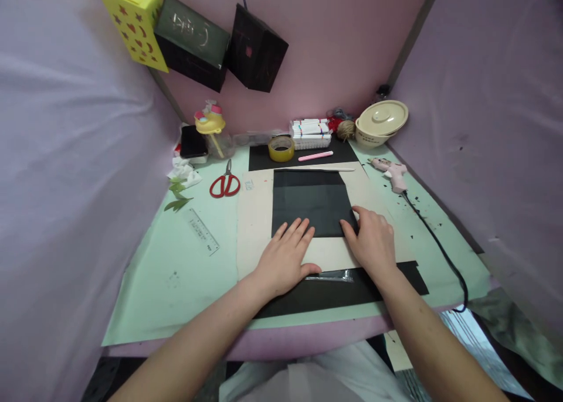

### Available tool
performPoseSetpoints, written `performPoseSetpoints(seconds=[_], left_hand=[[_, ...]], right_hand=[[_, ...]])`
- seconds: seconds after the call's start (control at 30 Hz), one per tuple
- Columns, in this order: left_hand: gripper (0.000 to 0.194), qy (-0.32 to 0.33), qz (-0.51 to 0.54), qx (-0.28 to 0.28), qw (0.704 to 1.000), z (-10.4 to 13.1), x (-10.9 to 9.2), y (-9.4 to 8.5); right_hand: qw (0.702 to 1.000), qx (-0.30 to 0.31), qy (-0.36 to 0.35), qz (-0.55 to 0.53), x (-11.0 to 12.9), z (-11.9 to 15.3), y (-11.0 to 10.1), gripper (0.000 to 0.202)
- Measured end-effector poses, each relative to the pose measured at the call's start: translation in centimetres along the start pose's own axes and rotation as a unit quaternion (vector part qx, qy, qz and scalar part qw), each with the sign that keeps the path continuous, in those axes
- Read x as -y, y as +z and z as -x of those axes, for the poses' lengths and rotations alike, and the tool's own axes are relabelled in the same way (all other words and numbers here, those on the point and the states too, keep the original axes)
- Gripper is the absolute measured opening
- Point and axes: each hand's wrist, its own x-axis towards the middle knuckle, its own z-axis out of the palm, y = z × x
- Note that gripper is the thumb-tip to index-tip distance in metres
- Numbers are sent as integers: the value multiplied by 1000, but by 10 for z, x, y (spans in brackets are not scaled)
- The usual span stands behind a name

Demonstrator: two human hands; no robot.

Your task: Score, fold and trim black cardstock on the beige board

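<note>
A dark, nearly square folded sheet (310, 203) lies on a cream board (255, 232) in the middle of the table. My left hand (285, 255) rests flat with fingers spread, its fingertips on the sheet's lower left edge. At the sheet's lower right corner is my right hand (373, 238), thumb and forefinger on either side of the corner, the other fingers curled. Whether they pinch it is hard to tell. A thin white stick (338, 169) lies along the sheet's top edge. Under the board's near edge is black paper (382, 288) with a clear plastic strip (336, 275).
Red-handled scissors (225, 185), a clear ruler (203, 232) and green leaves (177, 201) lie left. Behind are yellow tape (281, 149), a pink pen (315, 156) and white markers (310, 133). On the right are a glue gun (393, 173) with its cord and a lidded bowl (382, 121).
</note>
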Motion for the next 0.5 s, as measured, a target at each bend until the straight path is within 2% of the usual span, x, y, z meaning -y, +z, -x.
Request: performPoseSetpoints(seconds=[0.1,0.17,0.23,0.3,0.37,0.5], left_hand=[[86,-9,-7,25,1000,3,-1,4],[87,-7,-10,27,1000,3,0,5],[90,-4,-10,25,1000,3,1,6],[94,0,-7,21,1000,2,1,6],[99,3,-1,25,1000,3,1,6],[106,-9,5,42,999,12,7,2]], right_hand=[[999,-39,-31,-5,3,4,-8,43],[991,-38,-125,-28,9,11,-13,43],[968,24,-244,-46,15,19,-14,46],[945,98,-308,-44,22,29,-10,52],[940,139,-311,-30,25,36,-5,62],[943,156,-293,-12,16,43,-1,74]])
